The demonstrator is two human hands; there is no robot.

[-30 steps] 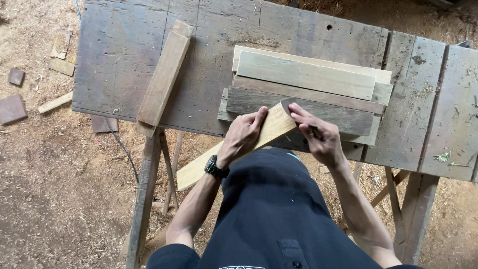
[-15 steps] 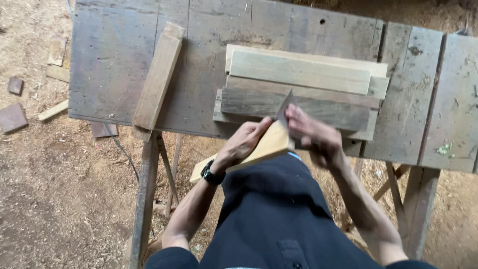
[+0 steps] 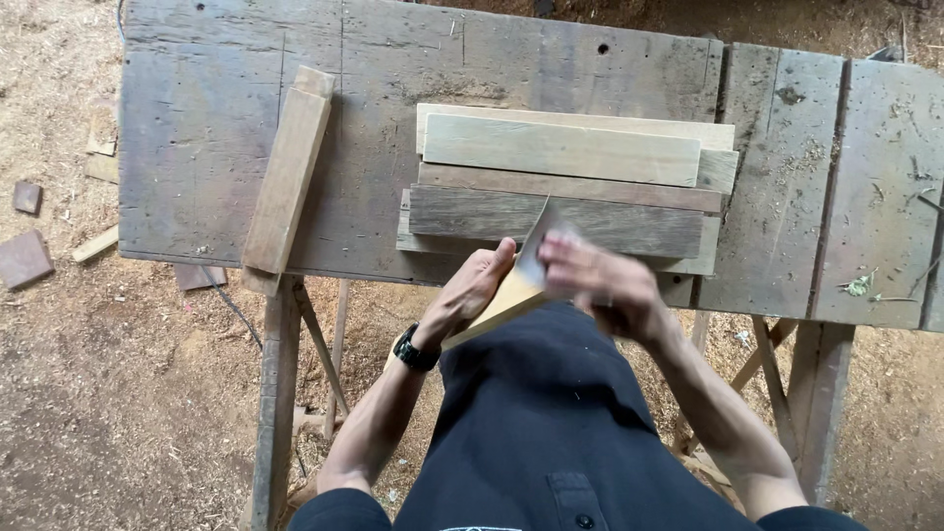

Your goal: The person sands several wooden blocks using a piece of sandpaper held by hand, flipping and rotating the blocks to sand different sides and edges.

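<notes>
Down close: dark shirt (image 3: 551, 423), both forearms reaching out over the counter's near edge. Left hand (image 3: 472, 292), black watch (image 3: 416, 351) on the wrist, wrapped around a pale wooden board (image 3: 501, 300), thumb up against its upper face. Right hand (image 3: 595, 280) on the same board's raised end, blurred, fingers curled over it; exact grip hard to make out. Board tilted, far end lifted at the counter's front edge, near end dipping toward the body.

Just beyond: stack of flat planks (image 3: 565, 187), grey weathered ones below, paler ones on top, lying crosswise. Off to the left, well apart, a long thick timber (image 3: 288, 177) lying at a slant, near end jutting over the edge.

Underneath it all, the worn grey counter (image 3: 197, 128). Further out, sawdust-strewn ground (image 3: 88, 374), small wood offcuts (image 3: 25, 258) at far left.
</notes>
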